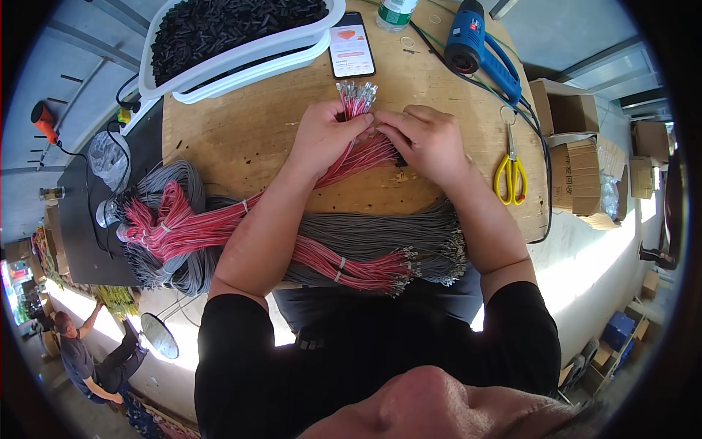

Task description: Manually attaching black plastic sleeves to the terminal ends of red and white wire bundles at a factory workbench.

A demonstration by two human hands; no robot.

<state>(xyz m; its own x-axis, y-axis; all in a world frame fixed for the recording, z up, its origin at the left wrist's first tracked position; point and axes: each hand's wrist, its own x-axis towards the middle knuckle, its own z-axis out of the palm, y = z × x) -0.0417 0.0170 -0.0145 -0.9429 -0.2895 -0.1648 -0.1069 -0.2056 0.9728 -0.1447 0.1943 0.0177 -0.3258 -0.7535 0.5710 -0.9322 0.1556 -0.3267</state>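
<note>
Grey wires (380,238) nearest | both hands' fingers (351,124) gripping red wires (358,157) | white basket (241,51): black tubes (227,22)

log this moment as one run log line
left hand: grips red wire bundle | right hand: pinches same bundle | terminals: point away | scissors: right, untouched

A single fisheye view looks almost straight down from the wearer's head, close above a round wooden table (241,139) that fills the upper middle of the frame. The far side of the table lies toward the top edge and the wearer's own chest and black sleeves (234,344) toward the bottom, with both forearms entering from below. Straight lines bow near the dark circular rim, where the floor shows far beneath.
</note>
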